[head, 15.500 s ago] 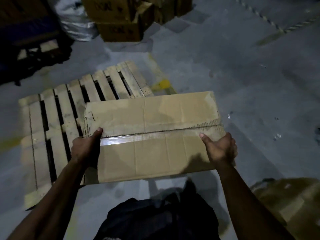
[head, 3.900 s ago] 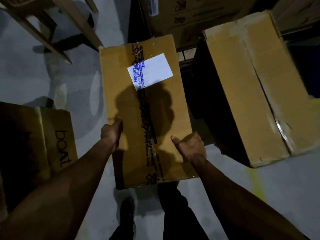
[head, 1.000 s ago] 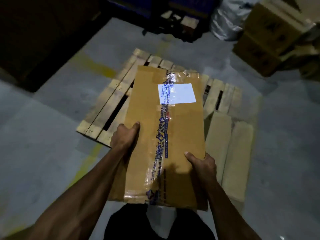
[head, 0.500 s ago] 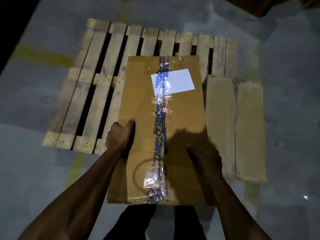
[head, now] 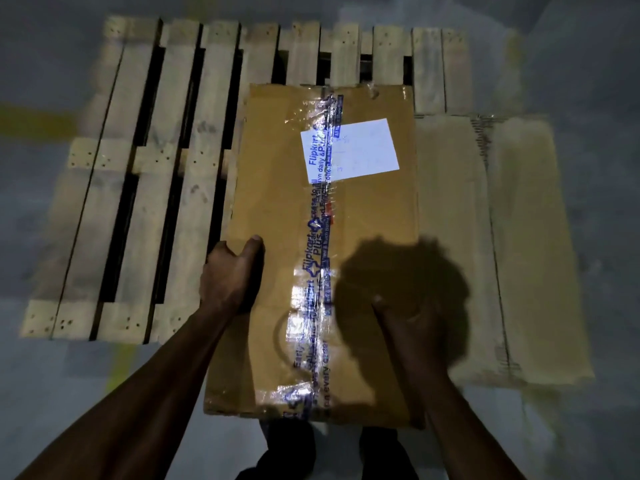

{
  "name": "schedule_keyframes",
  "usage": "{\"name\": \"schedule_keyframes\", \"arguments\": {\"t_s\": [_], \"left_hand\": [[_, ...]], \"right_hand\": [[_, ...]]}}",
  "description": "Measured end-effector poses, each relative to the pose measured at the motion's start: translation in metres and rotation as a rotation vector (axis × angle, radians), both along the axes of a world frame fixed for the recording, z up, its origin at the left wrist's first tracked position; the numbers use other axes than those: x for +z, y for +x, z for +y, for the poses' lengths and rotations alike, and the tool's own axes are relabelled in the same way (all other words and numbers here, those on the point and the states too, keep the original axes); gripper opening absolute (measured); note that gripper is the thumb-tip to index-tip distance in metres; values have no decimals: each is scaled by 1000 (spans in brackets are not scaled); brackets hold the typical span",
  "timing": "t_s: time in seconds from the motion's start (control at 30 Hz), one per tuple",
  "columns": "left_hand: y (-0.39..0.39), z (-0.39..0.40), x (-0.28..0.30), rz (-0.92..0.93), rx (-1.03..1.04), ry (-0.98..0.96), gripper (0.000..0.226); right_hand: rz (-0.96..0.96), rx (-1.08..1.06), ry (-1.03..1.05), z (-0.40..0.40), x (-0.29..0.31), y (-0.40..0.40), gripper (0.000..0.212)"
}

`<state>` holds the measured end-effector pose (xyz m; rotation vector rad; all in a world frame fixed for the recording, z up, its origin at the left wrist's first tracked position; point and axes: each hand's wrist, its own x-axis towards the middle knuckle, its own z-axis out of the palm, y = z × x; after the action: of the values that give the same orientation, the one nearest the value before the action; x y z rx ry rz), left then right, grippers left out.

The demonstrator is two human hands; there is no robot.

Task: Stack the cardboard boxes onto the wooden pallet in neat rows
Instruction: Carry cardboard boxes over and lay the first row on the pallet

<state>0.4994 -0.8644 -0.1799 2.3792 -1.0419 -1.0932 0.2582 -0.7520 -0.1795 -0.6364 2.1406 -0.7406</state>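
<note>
I hold a long brown cardboard box (head: 277, 202) with blue printed tape down its middle and a white label near its far end. My left hand (head: 230, 275) grips its left edge, thumb on top. My right hand (head: 412, 327) grips its right side, in shadow. The box hangs over the middle of the wooden pallet (head: 138, 168), lengthwise, its near end sticking out past the pallet's front edge. A paler cardboard box (head: 498, 244) lies flat on the pallet's right part, right beside the held box.
Grey concrete floor (head: 41, 393) surrounds the pallet, with faded yellow paint marks at the left and near the front. The pallet's left slats are bare, with dark gaps between them. My legs show below the box.
The view has closed in on the pallet and tilted down. The held box has come lower and nearer the slats, next to the pale box. Both hands keep their grip.
</note>
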Motion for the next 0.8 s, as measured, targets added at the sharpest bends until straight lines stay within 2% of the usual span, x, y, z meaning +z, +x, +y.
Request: {"name": "schedule_keyframes", "arguments": {"t_s": [0.13, 0.27, 0.37, 0.63, 0.8], "left_hand": [[-2, 0, -16, 33, -3, -5, 64], [-4, 2, -25, 8, -7, 13, 82], [-7, 2, -28, 0, -17, 14, 86], [-4, 5, -45, 141, -84, -22, 68], [-4, 5, -42, 169, -74, -31, 64]], "right_hand": [[43, 19, 33, 0, -16, -3, 70], [56, 29, 30, 1, -29, -5, 74], [185, 73, 43, 3, -37, -6, 75], [470, 229, 129, 19, -49, 7, 91], [515, 242, 194, 14, -44, 10, 89]]}}
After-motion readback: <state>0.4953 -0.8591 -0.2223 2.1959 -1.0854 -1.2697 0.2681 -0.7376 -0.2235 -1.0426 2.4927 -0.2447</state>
